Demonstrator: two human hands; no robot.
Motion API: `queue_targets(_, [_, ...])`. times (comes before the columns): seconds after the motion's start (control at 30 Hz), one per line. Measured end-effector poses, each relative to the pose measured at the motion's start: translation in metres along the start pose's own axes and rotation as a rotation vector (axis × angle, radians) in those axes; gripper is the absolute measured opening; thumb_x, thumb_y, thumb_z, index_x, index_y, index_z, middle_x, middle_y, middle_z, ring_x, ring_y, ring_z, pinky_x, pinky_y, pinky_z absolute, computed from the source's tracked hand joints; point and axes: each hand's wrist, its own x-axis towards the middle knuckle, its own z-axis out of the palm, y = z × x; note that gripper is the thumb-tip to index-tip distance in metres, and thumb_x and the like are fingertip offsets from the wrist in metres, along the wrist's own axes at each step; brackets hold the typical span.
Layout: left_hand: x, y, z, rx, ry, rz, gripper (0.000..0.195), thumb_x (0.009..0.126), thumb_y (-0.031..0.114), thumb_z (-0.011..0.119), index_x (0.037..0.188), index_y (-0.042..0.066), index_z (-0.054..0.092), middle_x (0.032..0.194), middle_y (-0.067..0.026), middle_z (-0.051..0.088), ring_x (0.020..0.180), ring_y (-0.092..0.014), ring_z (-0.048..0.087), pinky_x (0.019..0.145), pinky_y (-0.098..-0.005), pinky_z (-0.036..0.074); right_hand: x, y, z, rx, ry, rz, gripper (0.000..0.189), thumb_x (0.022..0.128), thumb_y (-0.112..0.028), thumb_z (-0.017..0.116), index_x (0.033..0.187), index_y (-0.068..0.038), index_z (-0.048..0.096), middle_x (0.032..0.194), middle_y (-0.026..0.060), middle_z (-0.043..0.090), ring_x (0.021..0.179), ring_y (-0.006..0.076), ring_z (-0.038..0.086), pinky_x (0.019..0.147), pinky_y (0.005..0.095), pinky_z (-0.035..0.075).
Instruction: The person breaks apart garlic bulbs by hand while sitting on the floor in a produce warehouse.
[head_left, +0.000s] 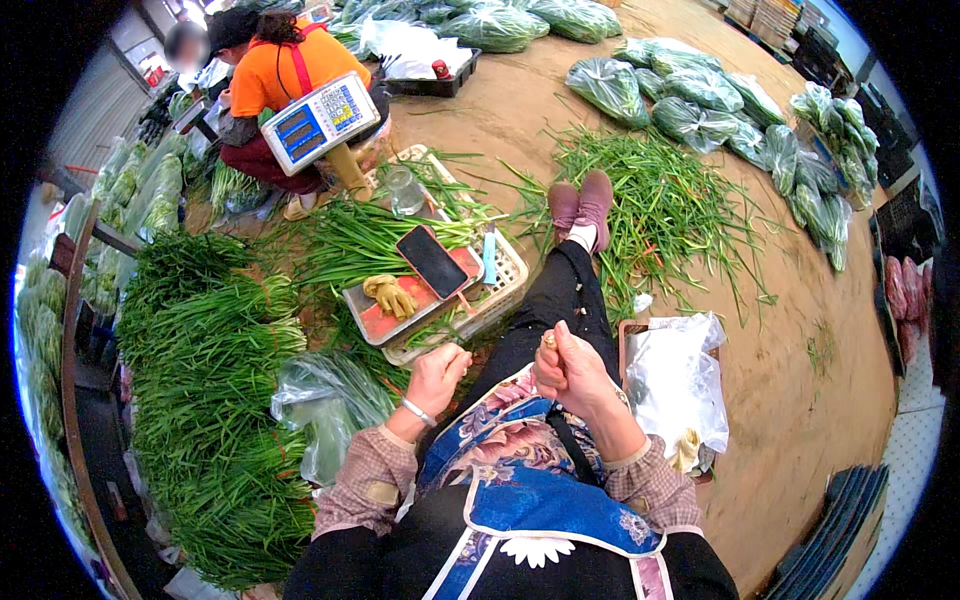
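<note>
My left hand is curled above my lap beside a clear plastic bag; whether its fingers hold anything is hidden. My right hand is raised over the apron with its fingers curled, and a small pale thing, perhaps a ring, shows at a finger. Beyond my left hand, a scale platform bears a yellow glove and a smartphone. Long green stalks with pale ends lie just behind them. The scale's display unit stands tilted on its post.
Bundled greens are heaped at left. Loose green leaves spread past my shoes. A crate with white plastic sheets stands at right. Bagged vegetables lie farther back. A person in orange crouches at upper left.
</note>
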Motion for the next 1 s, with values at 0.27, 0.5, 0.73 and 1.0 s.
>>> queue_targets(0.27, [0.005, 0.050, -0.002, -0.009, 0.038, 0.042, 0.018, 0.075, 0.011, 0.059, 0.091, 0.003, 0.056, 0.061, -0.0068, 0.054, 0.055, -0.013, 0.053, 0.052, -0.0254, 0.041, 0.001, 0.007, -0.001, -0.319, 0.021, -0.101, 0.043, 0.088, -0.043, 0.036, 0.064, -0.008, 0.040, 0.048, 0.0002, 0.036, 0.040, 0.0093, 0.033, 0.039, 0.0223, 0.032])
queue_targets(0.5, [0.007, 0.081, 0.016, -0.601, -0.047, 0.061, 0.018, 0.074, 0.004, 0.061, 0.092, 0.001, 0.057, 0.074, -0.0001, 0.057, 0.064, -0.004, 0.051, 0.056, -0.0179, 0.040, -0.001, 0.008, -0.001, -0.424, -0.052, -0.145, 0.042, 0.088, -0.043, 0.037, 0.066, -0.008, 0.042, 0.049, -0.0001, 0.038, 0.041, 0.0088, 0.037, 0.040, 0.0212, 0.034])
queue_targets(0.73, [0.000, 0.089, 0.018, -0.319, 0.121, 0.231, 0.014, 0.072, 0.002, 0.061, 0.085, 0.000, 0.058, 0.075, -0.0069, 0.059, 0.059, -0.010, 0.055, 0.052, -0.0216, 0.043, -0.001, 0.008, -0.002, -0.518, 0.003, -0.206, 0.039, 0.088, -0.041, 0.037, 0.071, -0.007, 0.044, 0.052, 0.0005, 0.041, 0.044, 0.0076, 0.040, 0.040, 0.0202, 0.035])
queue_targets(1.0, [0.001, 0.091, 0.017, -0.051, 0.271, 0.458, 0.020, 0.067, -0.001, 0.063, 0.086, 0.002, 0.058, 0.077, -0.0103, 0.059, 0.062, -0.019, 0.057, 0.054, -0.0252, 0.045, -0.009, 0.002, 0.009, -0.516, 0.228, -0.377, 0.014, 0.082, -0.014, 0.054, 0.085, -0.003, 0.047, 0.068, -0.0011, 0.049, 0.055, 0.0033, 0.044, 0.046, 0.0170, 0.037])
